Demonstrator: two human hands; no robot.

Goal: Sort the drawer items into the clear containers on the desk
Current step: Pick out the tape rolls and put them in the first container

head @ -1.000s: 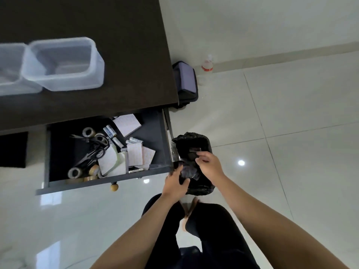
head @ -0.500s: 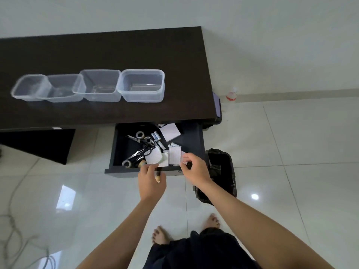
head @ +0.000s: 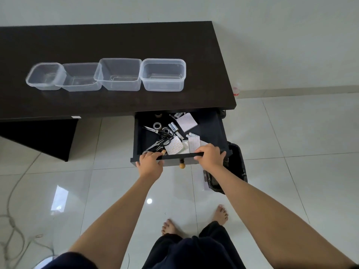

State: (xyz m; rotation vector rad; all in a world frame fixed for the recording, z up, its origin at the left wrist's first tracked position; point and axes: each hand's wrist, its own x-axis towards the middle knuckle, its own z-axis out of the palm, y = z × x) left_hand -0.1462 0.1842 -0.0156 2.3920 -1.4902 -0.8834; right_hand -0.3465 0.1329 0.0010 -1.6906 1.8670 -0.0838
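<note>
Both hands, left hand [head: 150, 162] and right hand [head: 209, 157], are gripping the front edge of the open drawer [head: 210, 131]. Scissors [head: 160, 142], batteries [head: 173, 127] and notepads [head: 186, 122] are lying inside it. Four clear containers [head: 163, 77] are sitting empty on the table [head: 116, 39].

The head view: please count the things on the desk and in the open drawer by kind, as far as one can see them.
Clear containers on the desk: 4
Scissors: 2
Tape rolls: at least 2, others partly hidden
Batteries: several, too small to count
Paper pads: at least 3, overlapping
Total surely seen, batteries apart: 11
</note>
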